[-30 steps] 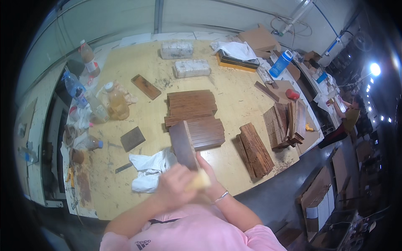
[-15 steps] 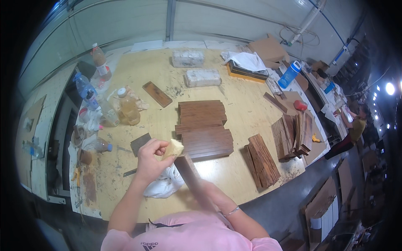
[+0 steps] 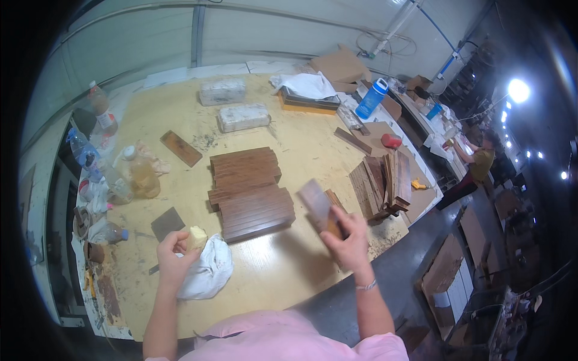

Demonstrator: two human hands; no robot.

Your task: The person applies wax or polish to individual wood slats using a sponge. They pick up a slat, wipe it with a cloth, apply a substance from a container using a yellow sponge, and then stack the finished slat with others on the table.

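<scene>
My left hand [image 3: 174,256] is closed on a pale yellow sponge-like block [image 3: 196,238], held just above a crumpled white cloth [image 3: 211,271]. Toward the right of the table, my right hand [image 3: 347,240] grips a brown wooden strip [image 3: 316,201], which is blurred and tilted. Between the hands and farther back lies a stack of dark brown wooden strips [image 3: 256,210], with more strips [image 3: 244,166] laid against its far side. Partly hidden behind my right hand is a small wooden pile [image 3: 335,198].
Upright wooden pieces [image 3: 385,183] stand at the right edge, near a red object [image 3: 391,141] and a blue bottle [image 3: 371,98]. Two whitish wrapped blocks [image 3: 244,117] lie at the back. Several plastic bottles [image 3: 141,172] line the left side. Another person [image 3: 481,156] works far right.
My right hand has carried the wooden strip away from the sponge-like block, to the right and farther over the table. My left hand still holds the block. The view has shifted to the right.
</scene>
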